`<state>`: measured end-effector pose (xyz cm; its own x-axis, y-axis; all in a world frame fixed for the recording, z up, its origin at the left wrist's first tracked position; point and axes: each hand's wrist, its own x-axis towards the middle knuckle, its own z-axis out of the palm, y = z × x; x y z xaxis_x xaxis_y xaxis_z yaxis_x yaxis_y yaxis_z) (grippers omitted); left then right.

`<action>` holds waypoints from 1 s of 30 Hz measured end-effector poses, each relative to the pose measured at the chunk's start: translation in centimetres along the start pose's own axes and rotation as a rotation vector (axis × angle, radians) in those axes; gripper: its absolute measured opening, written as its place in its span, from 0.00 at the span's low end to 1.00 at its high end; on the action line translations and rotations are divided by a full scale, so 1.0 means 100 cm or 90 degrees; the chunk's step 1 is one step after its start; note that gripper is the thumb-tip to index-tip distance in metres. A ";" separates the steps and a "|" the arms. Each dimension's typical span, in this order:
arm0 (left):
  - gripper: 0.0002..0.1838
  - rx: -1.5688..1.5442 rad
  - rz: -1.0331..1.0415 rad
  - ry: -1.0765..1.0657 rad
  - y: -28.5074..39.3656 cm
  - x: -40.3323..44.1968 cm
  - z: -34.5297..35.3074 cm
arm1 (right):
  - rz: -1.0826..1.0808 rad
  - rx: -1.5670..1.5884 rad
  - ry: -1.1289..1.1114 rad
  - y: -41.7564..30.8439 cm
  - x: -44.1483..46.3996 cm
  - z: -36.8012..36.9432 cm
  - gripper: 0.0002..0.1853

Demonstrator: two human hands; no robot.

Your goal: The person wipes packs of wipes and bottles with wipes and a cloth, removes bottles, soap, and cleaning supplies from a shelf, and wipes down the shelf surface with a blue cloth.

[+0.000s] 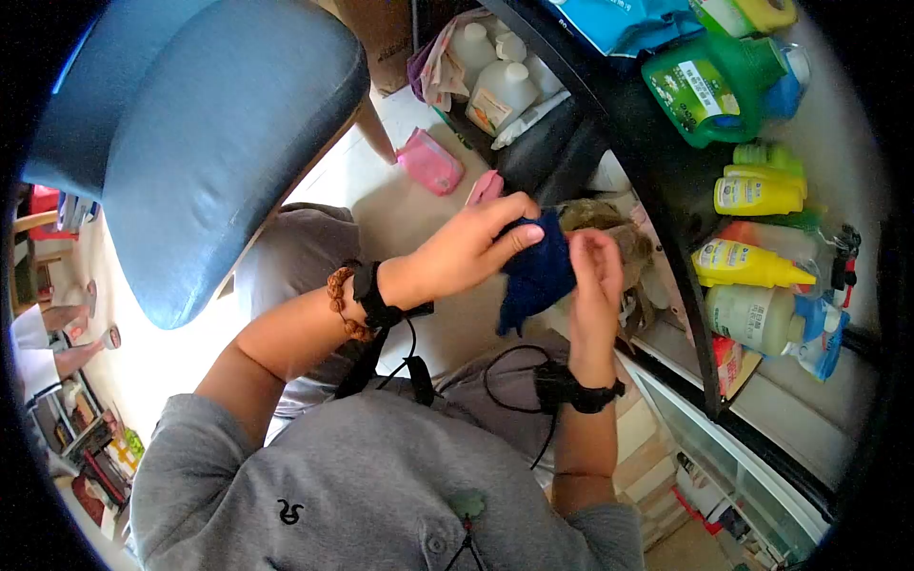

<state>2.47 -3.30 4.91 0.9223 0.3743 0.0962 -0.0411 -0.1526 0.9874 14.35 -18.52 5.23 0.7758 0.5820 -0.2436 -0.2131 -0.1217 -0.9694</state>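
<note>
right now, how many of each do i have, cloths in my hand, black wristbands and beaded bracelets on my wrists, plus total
Dark blue cloth: 1
Black wristbands: 2
Beaded bracelet: 1
Total: 4

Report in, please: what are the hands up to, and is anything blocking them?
Left hand gripping blue cloth. Right hand at its edge, grip unclear. Nothing visibly blocking; shelf close on the right.

A blue chair (228,152) — and, on a black shelf (678,186), a green jug (709,95) (white label) near yellow bottles (783,195).
</note>
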 end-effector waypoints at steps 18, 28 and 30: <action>0.20 0.119 0.226 -0.290 0.032 -0.015 0.059 | 0.650 0.417 -0.122 0.152 -0.031 0.067 0.21; 0.25 0.340 0.043 -0.080 -0.024 0.025 -0.062 | 0.410 0.370 -0.477 0.102 -0.013 0.013 0.27; 0.25 0.266 0.003 -0.084 -0.023 0.025 -0.066 | 0.250 0.149 -0.566 0.079 -0.006 -0.017 0.30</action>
<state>2.32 4.05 3.75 0.9650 0.2559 0.0573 0.0877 -0.5208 0.8491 13.19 -21.22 -2.36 -0.0815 0.9360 -0.3425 -0.5445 -0.3297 -0.7713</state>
